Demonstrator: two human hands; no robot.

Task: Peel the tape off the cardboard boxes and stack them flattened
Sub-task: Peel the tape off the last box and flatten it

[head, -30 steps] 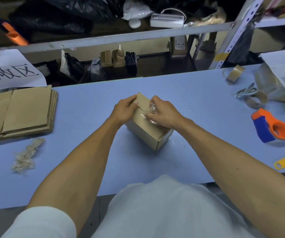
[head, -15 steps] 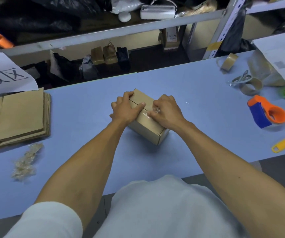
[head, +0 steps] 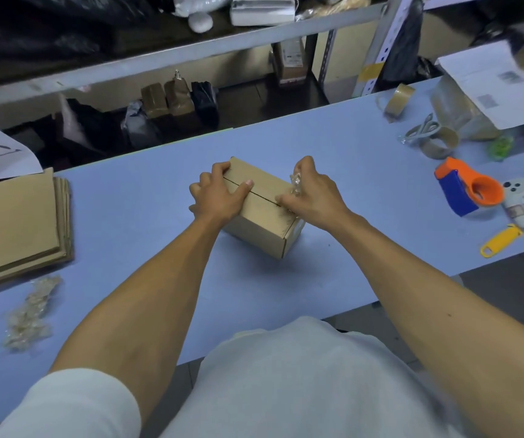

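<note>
A small cardboard box (head: 262, 213) stands closed on the blue table (head: 159, 184), near the middle and turned at an angle, with the seam between its top flaps running from the far left corner toward the near right. The left hand (head: 219, 194) grips the box's far left end, fingers curled over the far edge and the thumb lying flat across the top beside the seam. The right hand (head: 313, 197) is at the box's right end, its fingers curled around a crumpled strip of clear tape (head: 295, 184) that rises from the top edge of the box between thumb and fingers; the lower end of the strip looks attached at the box's right side, though the hand hides just where. To the left on the table lies a stack of flattened boxes (head: 17, 226), and nearer the front edge a heap of wadded tape (head: 30, 314). To the right, well apart from the box, sit an orange and blue tape dispenser (head: 466, 191), a yellow box cutter (head: 501, 241), a pair of scissors (head: 418, 131) beside an empty tape core (head: 441, 143), and a roll of brown tape (head: 399, 98) near the far edge.
</note>
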